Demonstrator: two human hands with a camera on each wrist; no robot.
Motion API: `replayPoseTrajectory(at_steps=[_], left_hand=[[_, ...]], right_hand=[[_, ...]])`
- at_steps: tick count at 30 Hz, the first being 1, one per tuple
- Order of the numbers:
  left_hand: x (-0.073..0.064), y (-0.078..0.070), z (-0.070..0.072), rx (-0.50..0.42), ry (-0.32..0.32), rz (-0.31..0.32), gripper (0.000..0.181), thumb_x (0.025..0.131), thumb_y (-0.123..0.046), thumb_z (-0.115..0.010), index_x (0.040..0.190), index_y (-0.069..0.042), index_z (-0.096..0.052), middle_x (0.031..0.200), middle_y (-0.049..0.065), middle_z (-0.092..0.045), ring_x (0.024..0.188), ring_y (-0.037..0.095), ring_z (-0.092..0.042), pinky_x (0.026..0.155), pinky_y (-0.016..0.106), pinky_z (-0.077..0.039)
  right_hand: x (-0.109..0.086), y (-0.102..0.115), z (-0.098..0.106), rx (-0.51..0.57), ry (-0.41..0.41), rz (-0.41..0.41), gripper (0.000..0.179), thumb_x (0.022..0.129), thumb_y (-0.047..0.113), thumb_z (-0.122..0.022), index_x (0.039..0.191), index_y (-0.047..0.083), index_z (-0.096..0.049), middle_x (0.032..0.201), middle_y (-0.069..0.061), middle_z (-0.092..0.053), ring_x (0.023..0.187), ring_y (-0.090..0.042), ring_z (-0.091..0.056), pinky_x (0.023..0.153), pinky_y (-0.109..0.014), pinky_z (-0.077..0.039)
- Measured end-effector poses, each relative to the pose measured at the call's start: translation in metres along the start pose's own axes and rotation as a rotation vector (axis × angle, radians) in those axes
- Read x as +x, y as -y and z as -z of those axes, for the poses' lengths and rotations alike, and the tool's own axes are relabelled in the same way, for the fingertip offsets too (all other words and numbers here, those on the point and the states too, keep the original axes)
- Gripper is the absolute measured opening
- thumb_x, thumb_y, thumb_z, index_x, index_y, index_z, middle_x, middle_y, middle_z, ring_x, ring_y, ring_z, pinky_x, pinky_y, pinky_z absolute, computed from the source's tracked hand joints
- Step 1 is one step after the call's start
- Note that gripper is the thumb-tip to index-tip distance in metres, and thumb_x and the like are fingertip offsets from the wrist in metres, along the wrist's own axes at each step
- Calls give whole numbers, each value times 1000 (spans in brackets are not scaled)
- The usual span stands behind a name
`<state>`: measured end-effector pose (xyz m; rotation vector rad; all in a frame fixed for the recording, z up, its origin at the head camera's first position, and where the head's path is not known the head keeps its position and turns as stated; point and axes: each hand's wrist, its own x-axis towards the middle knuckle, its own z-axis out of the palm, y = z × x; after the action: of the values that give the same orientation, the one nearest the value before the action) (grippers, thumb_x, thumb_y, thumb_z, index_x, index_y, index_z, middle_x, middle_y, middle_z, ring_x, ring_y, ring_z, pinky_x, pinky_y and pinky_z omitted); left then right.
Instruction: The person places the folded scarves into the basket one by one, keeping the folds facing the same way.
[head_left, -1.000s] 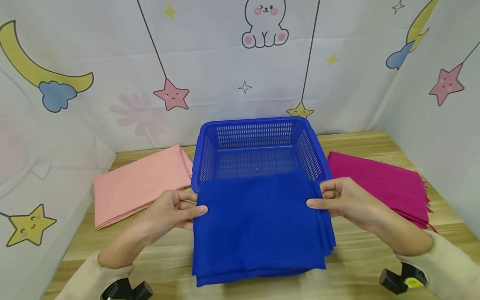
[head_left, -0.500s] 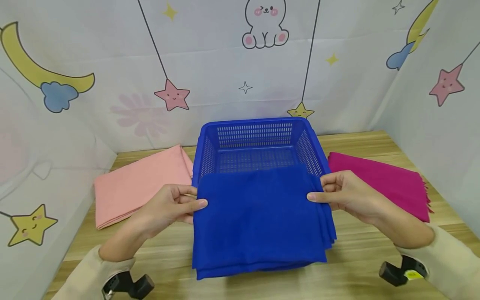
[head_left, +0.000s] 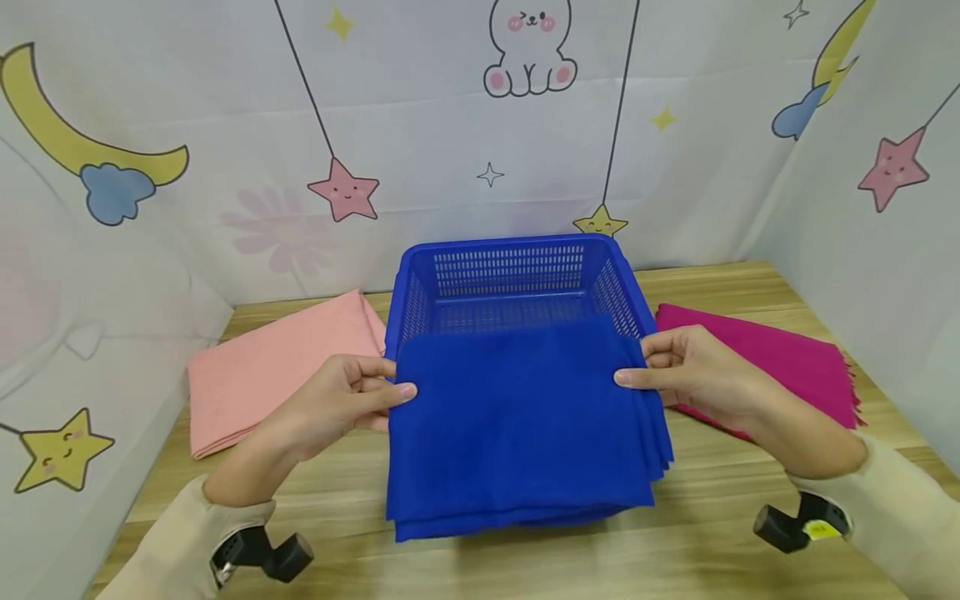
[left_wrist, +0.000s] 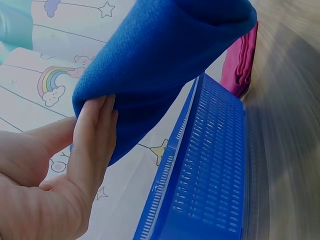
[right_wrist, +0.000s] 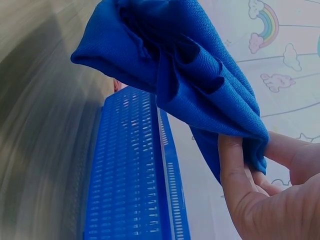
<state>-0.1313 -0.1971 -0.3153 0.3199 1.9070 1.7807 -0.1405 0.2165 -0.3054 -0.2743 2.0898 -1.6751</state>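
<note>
A folded blue cloth (head_left: 521, 425) hangs between my two hands, raised off the table. My left hand (head_left: 348, 396) pinches its left edge, thumb on top and fingers beneath. At the right edge my right hand (head_left: 686, 371) grips it the same way, over several stacked layers. In the right wrist view the layers of the blue cloth (right_wrist: 200, 85) show as loose folds. The blue plastic basket (head_left: 510, 258) stands just beyond, its front part covered by the cloth in the head view. Both wrist views show the basket's slotted side wall (left_wrist: 212, 165) below the cloth.
A folded pink cloth (head_left: 277, 367) lies left of the basket. To the right is a folded magenta cloth (head_left: 765, 367) with a fringed end, partly behind my right forearm. The wooden table (head_left: 337, 517) meets a printed white curtain (head_left: 435, 125) at the back.
Both hands have moved forward and up with the blue cloth, which now covers more of the basket in the head view. The basket and the other cloths stay put.
</note>
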Motion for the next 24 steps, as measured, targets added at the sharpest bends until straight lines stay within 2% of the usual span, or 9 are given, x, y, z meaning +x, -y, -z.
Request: replayPoseTrajectory(at_steps=[2, 4, 9, 13, 15, 19, 24], left_hand=[[1, -2, 0, 10, -10, 0, 18, 98, -7, -63, 110, 5, -60, 81, 5, -71, 72, 13, -68, 71, 28, -59], [2, -3, 1, 15, -20, 0, 17, 98, -7, -63, 110, 5, -60, 80, 4, -71, 71, 12, -67, 70, 27, -59], [4, -8, 3, 20, -40, -7, 15, 98, -6, -63, 108, 4, -60, 76, 2, -68, 68, 9, -64, 68, 23, -57], [6, -10, 6, 3, -46, -8, 13, 98, -6, -63, 108, 3, -62, 77, 2, -69, 69, 10, -65, 67, 22, -57], [7, -12, 7, -4, -49, -7, 13, 98, -6, -63, 109, 2, -63, 77, 3, -69, 69, 11, -65, 68, 23, -58], [10, -14, 8, 1, -63, -7, 15, 98, -5, -63, 110, 4, -62, 76, 3, -68, 67, 10, -65, 67, 23, -57], [12, -18, 9, 3, -66, -16, 19, 99, -5, -62, 111, 8, -60, 75, 2, -68, 70, 11, -66, 68, 23, -58]], right_hand=[[1, 2, 1, -3, 1, -6, 52, 91, 9, -73, 69, 11, -26, 60, -2, -21, 53, -13, -31, 59, -30, -45], [3, 4, 2, 0, 6, -9, 50, 91, 9, -73, 69, 11, -28, 60, -2, -22, 56, -13, -41, 64, -31, -50], [7, 8, 3, 21, 13, -4, 48, 92, 8, -72, 69, 11, -31, 60, -1, -24, 61, -14, -52, 71, -33, -56], [11, 11, 6, 36, 24, 2, 37, 92, 7, -72, 71, 9, -41, 59, 0, -33, 71, -19, -64, 80, -41, -59], [14, 13, 7, 58, 34, 0, 26, 93, 6, -71, 76, 6, -51, 60, 0, -42, 80, -23, -69, 83, -46, -58], [16, 16, 9, 66, 39, -10, 16, 93, 6, -70, 82, 4, -58, 62, -1, -49, 82, -24, -71, 83, -47, -57], [18, 19, 12, 51, 26, -1, 25, 93, 5, -70, 76, 6, -52, 59, 2, -40, 72, -19, -65, 81, -44, -59]])
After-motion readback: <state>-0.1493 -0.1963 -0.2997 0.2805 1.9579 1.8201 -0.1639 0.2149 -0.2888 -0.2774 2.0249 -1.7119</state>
